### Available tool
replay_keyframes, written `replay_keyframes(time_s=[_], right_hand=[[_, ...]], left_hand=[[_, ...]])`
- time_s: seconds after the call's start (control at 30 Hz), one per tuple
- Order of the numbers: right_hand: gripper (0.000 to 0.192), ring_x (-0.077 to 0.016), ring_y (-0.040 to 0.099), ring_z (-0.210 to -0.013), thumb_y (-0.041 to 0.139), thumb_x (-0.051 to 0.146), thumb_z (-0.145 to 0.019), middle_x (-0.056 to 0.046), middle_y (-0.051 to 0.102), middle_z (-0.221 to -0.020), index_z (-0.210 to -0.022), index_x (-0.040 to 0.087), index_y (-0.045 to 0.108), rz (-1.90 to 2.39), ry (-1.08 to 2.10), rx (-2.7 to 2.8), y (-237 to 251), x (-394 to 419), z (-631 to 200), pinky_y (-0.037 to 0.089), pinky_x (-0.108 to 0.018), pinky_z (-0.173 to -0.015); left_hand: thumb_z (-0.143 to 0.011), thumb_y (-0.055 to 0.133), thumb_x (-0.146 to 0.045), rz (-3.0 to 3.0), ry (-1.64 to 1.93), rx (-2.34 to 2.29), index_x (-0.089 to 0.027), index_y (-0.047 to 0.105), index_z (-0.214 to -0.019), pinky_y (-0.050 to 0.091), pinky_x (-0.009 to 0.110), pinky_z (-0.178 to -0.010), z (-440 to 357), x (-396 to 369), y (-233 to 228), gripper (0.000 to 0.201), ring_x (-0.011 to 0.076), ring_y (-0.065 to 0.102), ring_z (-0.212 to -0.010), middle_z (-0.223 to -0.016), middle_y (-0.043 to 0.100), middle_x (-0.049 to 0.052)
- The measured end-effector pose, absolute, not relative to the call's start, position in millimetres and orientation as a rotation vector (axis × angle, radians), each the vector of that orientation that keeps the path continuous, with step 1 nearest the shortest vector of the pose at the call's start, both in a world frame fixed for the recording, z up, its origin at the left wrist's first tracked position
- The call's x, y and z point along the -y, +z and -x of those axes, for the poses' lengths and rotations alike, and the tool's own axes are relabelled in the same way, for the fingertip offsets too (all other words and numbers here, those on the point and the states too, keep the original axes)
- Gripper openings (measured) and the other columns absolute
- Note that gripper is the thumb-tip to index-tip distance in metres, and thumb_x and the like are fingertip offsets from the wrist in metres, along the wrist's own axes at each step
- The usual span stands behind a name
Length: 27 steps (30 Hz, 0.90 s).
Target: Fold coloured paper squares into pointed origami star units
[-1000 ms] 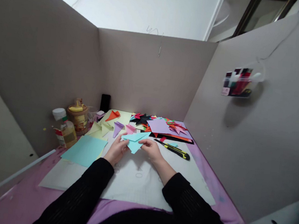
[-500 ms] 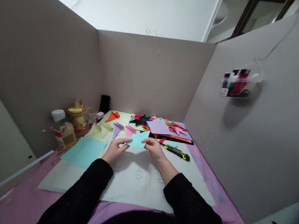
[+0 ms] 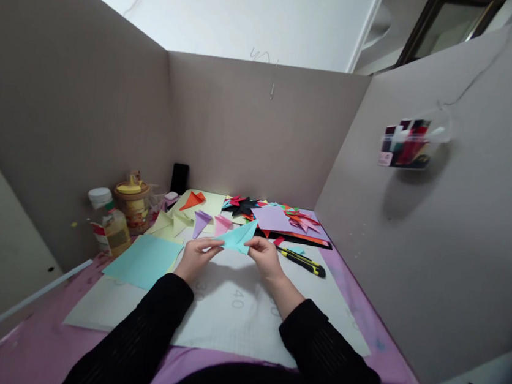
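Fingers (image 3: pixel 212 247) pinch folded teal paper (image 3: pixel 238 238) — white mat (image 3: pixel 233 312), pink tabletop (image 3: pixel 45 340), cardboard walls (image 3: pixel 254 130)

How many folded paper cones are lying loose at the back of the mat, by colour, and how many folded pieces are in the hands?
Orange cone: 1
Purple cone: 1
Pink cone: 1
Light blue folded piece, pinched between left hand and right hand: 1
Total: 4
The mixed paper pile behind is too jumbled to count.
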State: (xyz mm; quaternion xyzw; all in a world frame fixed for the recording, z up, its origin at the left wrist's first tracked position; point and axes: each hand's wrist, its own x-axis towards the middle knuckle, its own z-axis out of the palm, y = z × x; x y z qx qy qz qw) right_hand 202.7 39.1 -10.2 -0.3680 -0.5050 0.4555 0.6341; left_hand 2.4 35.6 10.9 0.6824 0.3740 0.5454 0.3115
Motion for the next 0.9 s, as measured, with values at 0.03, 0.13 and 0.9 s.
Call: replay_keyframes(time_s=[0.03,0.13,0.9], right_hand=[[0.014,-0.0150,0.059,-0.063,0.075,0.024,-0.055,-0.001,0.064,-0.066,-0.064,0.019,0.066,0.840,1.036,1.155,-10,-39,-203,0.047,-0.028,-0.063],[0.014,-0.0140,0.057,-0.061,0.075,0.025,-0.057,0.000,0.063,-0.065,-0.064,0.019,0.066,0.847,1.006,1.166,-10,-38,-203,0.045,-0.027,-0.062],[0.032,-0.0090,0.056,-0.048,0.068,0.023,-0.062,0.012,0.046,-0.055,-0.075,0.022,0.038,0.869,0.856,0.812,-16,-48,-200,0.046,-0.022,-0.053]], left_hand=[[-0.068,0.071,-0.028,-1.807,1.447,-0.991,-0.024,0.075,-0.080,0.047,0.035,-0.082,-2,-36,10,0.013,0.0235,0.063,-0.081,-0.082,0.071,0.006],[-0.066,0.073,-0.028,-1.787,1.489,-1.026,-0.022,0.074,-0.076,0.047,0.033,-0.081,-3,-37,7,0.011,0.0224,0.063,-0.080,-0.081,0.071,0.006],[-0.065,0.070,-0.038,-1.288,1.431,-1.126,-0.020,0.040,-0.082,0.045,0.024,-0.057,-9,-47,-3,0.039,0.0176,0.065,-0.061,-0.057,0.059,-0.003]])
